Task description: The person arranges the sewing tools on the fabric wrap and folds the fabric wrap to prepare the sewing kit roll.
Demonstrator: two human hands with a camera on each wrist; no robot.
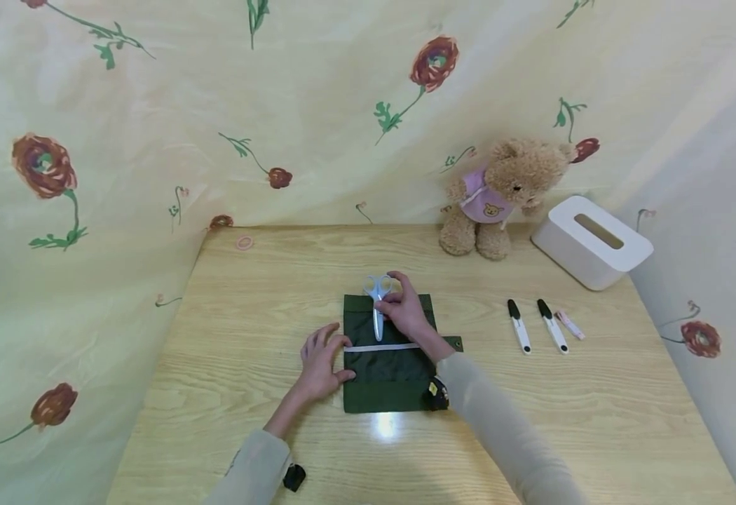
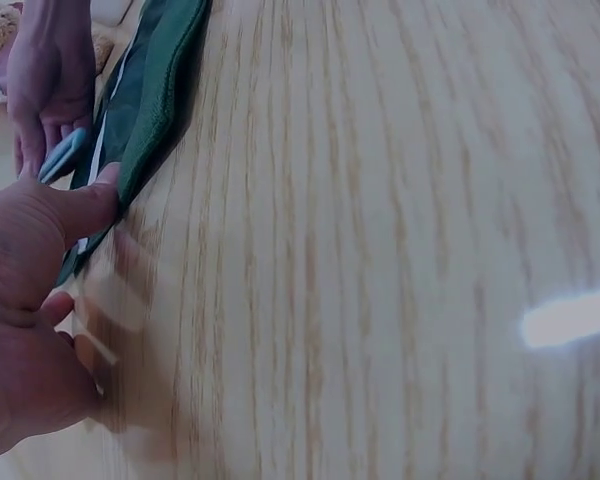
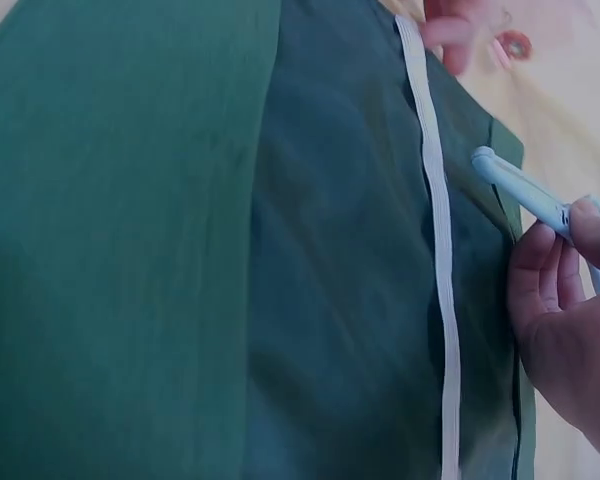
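Observation:
A dark green cloth case point(image 1: 390, 396) lies unfolded on the table, with a white elastic strip point(image 1: 374, 348) across it. My right hand point(image 1: 408, 308) pinches a pair of light blue scissors point(image 1: 378, 308) over the case's upper part. Their finger loops point away from me and the tip ends just short of the elastic. In the right wrist view the scissors point(image 3: 525, 190) sit between thumb and fingers. My left hand point(image 1: 320, 365) rests at the case's left edge, fingers spread. Its thumb point(image 2: 90, 205) touches the cloth in the left wrist view; some of its fingers are hidden there.
Two black-and-white pen-like tools point(image 1: 519, 327) point(image 1: 553, 327) and a small pinkish-white item point(image 1: 570, 325) lie to the right. Behind them stand a teddy bear point(image 1: 491, 200) and a white tissue box point(image 1: 589, 245). A pink ring point(image 1: 244, 243) lies at the back left.

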